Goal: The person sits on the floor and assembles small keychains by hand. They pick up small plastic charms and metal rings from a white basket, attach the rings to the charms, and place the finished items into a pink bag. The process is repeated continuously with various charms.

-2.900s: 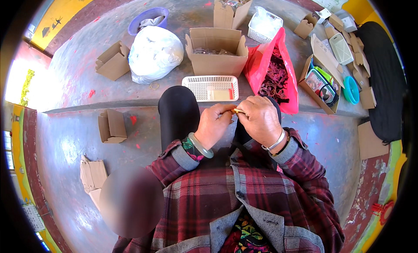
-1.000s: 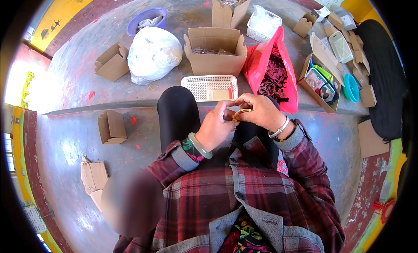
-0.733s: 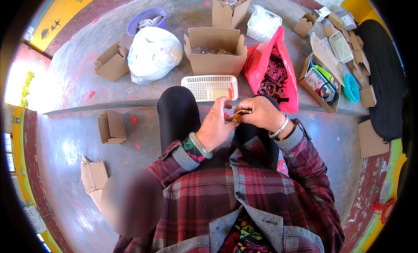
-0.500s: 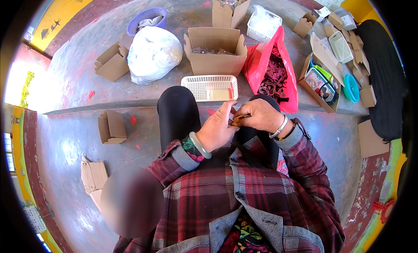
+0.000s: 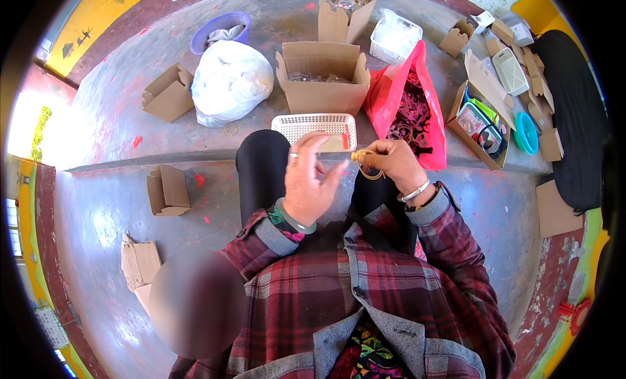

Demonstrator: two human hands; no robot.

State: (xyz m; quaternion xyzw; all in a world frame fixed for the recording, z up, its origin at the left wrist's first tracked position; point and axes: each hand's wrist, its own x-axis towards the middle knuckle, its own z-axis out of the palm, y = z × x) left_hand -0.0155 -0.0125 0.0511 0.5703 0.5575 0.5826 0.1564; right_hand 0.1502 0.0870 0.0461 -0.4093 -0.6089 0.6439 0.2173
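My right hand [image 5: 396, 165] pinches a thin tan cord loop with a yellow piece [image 5: 362, 158] between thumb and fingertips, above my right knee. The loop hangs below the fingers. Apart from it, on the left, my left hand [image 5: 306, 183] is raised with thumb and fingers spread and nothing in it. Just beyond both hands lies a white perforated plastic basket [image 5: 287, 123] with a flat pale and red item inside, partly covered by my left fingers. To the right of the basket, an open red plastic bag [image 5: 381, 95] holds many dark pink and tan cords.
A cardboard box [image 5: 326, 95] with clear packets stands behind the basket. Left of it sit a stuffed white bag [image 5: 232, 82] and a purple basin [image 5: 240, 34]. A carton with colourful items [image 5: 482, 128] and a turquoise bowl [image 5: 525, 132] are at right. A low step edge [image 5: 143, 161] crosses the floor.
My hands have come apart. The left moved left and spread its fingers; the right kept the cord loop, which now shows more plainly.
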